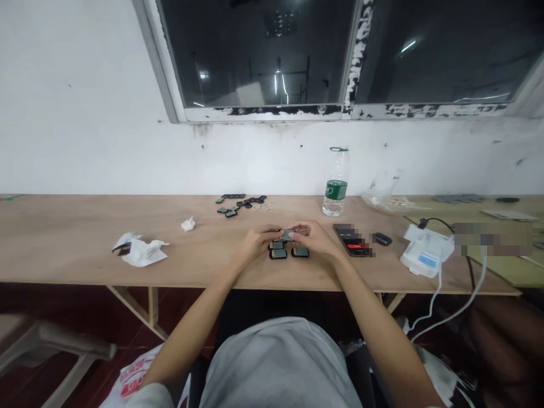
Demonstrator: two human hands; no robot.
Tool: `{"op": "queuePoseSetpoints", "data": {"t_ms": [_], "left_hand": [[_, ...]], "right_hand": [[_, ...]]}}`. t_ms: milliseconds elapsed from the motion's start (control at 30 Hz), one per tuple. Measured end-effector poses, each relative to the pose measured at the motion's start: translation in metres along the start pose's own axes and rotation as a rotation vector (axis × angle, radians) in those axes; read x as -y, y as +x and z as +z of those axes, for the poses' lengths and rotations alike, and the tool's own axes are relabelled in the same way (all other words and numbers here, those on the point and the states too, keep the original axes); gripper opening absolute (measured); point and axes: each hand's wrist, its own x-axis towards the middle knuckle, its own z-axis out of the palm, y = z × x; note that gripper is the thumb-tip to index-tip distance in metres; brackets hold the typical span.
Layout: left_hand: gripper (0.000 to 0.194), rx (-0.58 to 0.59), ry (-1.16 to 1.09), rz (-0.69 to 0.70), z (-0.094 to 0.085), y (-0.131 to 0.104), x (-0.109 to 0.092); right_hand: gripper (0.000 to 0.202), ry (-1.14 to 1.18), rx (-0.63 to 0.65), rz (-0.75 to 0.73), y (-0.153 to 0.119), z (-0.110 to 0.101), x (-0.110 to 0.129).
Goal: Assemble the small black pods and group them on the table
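Left hand (260, 240), right hand (313, 236) — both hold one greenish piece (287, 234).

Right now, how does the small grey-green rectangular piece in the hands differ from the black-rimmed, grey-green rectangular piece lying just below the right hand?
Support: the held piece is between the fingers of the left hand and right hand; the resting piece lies flat on the brown wooden table.
Visibility: fingers partly cover the held piece; the resting piece shows its face and rounded black rim.
Shared: grey-green face.
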Motion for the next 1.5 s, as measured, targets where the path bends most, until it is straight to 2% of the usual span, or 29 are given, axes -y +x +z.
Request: {"op": "queuePoseSetpoints", "data": {"t_ms": [367, 633, 800, 1067, 1267, 1400, 1500], "left_hand": [[0.033, 0.004, 0.017, -0.022, 0.004, -0.003, 0.002], [0.034, 0.043, 0.031, 0.026, -0.001, -0.005, 0.0], [0.035, -0.008, 0.067, 0.049, 0.002, -0.006, 0.005], [0.039, -0.018, 0.012, 0.075, 0.004, -0.003, 0.006], [0.031, 0.004, 0.028, 0.047, 0.003, -0.003, 0.004], [0.029, -0.078, 0.011, 0.02, -0.004, -0.003, 0.007], [0.028, -0.126, 0.02, -0.076, -0.019, -0.002, 0.013]], "right_hand": [[0.037, 0.014, -0.004, 0.016, -0.001, 0.0, 0.004], [0.038, 0.023, 0.009, 0.022, -0.002, 0.002, 0.007], [0.035, 0.041, -0.012, 0.031, -0.003, 0.004, 0.011], [0.033, 0.122, -0.054, 0.067, 0.002, 0.005, 0.0], [0.03, 0.148, -0.079, 0.098, 0.004, 0.007, 0.0], [0.029, 0.101, -0.108, 0.097, 0.004, 0.01, 0.002], [0.025, -0.02, -0.16, 0.083, 0.004, 0.005, -0.002]]}}
